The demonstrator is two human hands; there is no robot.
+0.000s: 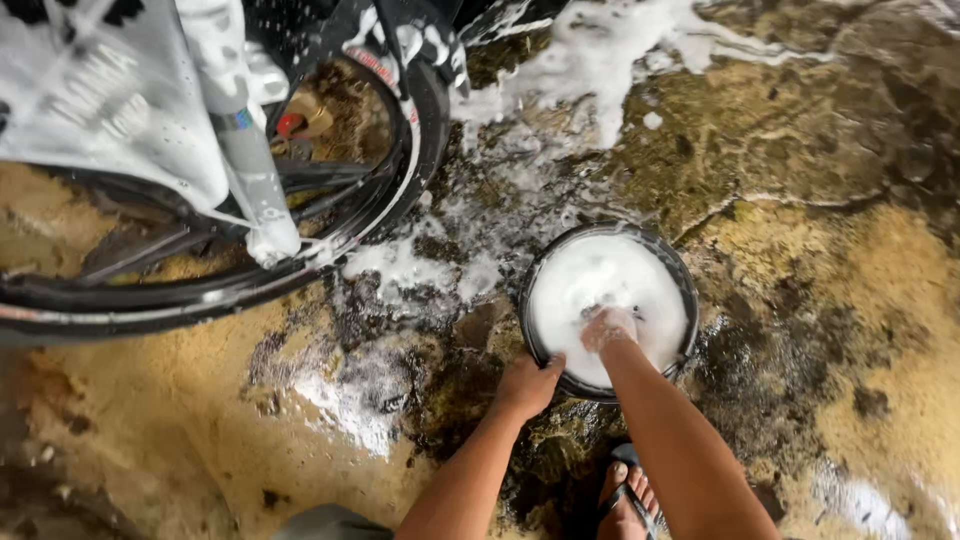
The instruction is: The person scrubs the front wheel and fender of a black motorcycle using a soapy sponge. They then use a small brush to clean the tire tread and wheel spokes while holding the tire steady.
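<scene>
Wet stone floor [800, 150], mottled yellow and dark, soapy runoff spread across it.

Round black bucket [607, 310] sits on the floor, centre right, brim-full of white foam [600, 275].

Left hand [527, 385]: fingers curled over the near rim of the bucket, gripping it at the lower left edge.

Right hand [608, 327]: plunged into the foam near the middle of the bucket, coated in suds. Fingers are buried; cannot tell whether they are clenched or loose, or whether they hold anything beneath the lather.

Both forearms bare, reaching in from the bottom of the view. A foot in a dark flip-flop [627, 497] stands on the floor just below the bucket, between the arms.

Upper left: a motorcycle front wheel [300, 250], black tyre, spokes dark, with a grey fork leg [250, 160] streaked in soap. White foam clings to the pale bodywork [90, 90] above it. Wheel is apart from the bucket, with a patch of sudsy floor between them.
</scene>
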